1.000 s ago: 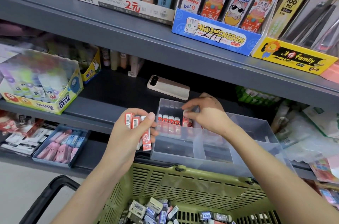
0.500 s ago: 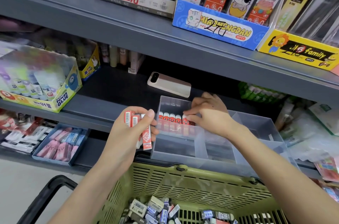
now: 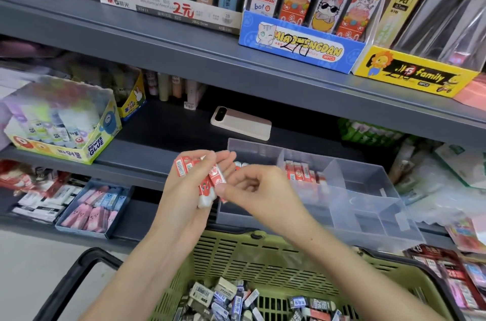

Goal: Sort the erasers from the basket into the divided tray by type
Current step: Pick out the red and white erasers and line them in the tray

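Shelf (image 3: 168, 142): right hand (image 3: 260, 186) back from tray (image 3: 368, 184), grip now pinching one eraser (image 3: 219, 182) off the bunch (image 3: 184, 167) left hand (image 3: 184, 197) clutches; next placement due

Clear divided tray (image 3: 368, 205), red-sleeved erasers (image 3: 302, 176) upright in a row in its back compartments, red-and-white erasers (image 3: 210, 181) bunched in the left hand (image 3: 184, 189) at the tray's left edge, green slatted basket (image 3: 263, 255) below the tray's front, blue and grey erasers (image 3: 231, 299) heaped inside.

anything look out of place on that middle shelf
A pale pink phone lies flat on the dark grey middle shelf, behind the clear plastic divided tray; it's loose among boxed stationery, so likely not stock.
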{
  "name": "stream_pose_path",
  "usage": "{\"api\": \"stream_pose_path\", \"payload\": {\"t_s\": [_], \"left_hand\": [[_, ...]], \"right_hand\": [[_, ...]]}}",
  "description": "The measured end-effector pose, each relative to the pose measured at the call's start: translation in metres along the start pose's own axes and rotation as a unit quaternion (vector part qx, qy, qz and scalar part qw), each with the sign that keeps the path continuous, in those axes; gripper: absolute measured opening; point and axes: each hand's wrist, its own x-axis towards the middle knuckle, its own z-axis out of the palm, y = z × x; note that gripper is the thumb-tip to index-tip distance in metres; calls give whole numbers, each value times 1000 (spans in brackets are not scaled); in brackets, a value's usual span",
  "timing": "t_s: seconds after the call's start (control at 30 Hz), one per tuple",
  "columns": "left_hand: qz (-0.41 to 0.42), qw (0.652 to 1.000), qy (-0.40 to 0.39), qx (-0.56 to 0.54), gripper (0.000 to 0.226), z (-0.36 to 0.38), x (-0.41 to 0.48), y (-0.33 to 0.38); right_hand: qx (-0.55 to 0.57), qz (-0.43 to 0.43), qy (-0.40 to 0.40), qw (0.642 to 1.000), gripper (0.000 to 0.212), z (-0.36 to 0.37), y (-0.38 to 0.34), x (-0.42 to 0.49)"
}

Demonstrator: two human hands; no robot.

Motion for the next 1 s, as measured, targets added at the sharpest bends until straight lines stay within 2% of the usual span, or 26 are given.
{"api": "stream_pose_path", "payload": {"t_s": [0.07, 0.13, 0.2, 0.27, 0.33, 0.37, 0.43, 0.53, 0.7, 0.87, 1.0], "left_hand": [[6, 999, -22, 32, 16, 3, -5, -1], [4, 997, -37, 62, 16, 7, -10, -2], [10, 997, -31, 76, 26, 11, -12, -4], [8, 997, -18, 78, 29, 15, -13, -6], [-2, 997, -14, 77, 23, 21, -13, -8], [-8, 997, -13, 77, 22, 24, -14, -10], [-17, 996, -15, 84, 22, 31, -15, -14], [-26, 995, -18, 92, 22, 40, -17, -21], [-46, 995, -17, 90, 24, 50, -17, -29], [-108, 994, -18, 5, 26, 56, -13, -31], [-167, 983, -24, -78, 26, 63, -9, -31]], "right_hand": [[102, 32, -17, 994, 11, -3, 0, -8], [154, 50, -16, 987, 15, -15, 3, -19], [164, 65, 54, 983, 15, -41, 10, -27], [104, 100, 178, 973, 18, -76, 24, -29], [-59, 157, 261, 951, 31, -108, 42, -24], [-151, 190, 256, 936, 41, -120, 50, -20], [-290, 243, 194, 905, 54, -133, 59, -10], [-382, 276, 112, 875, 52, -136, 65, 9], [-450, 284, 93, 842, 19, -120, 71, 30], [-473, 229, 80, 847, 33, -115, 88, 27], [-469, 210, 55, 856, 29, -120, 93, 24]]}}
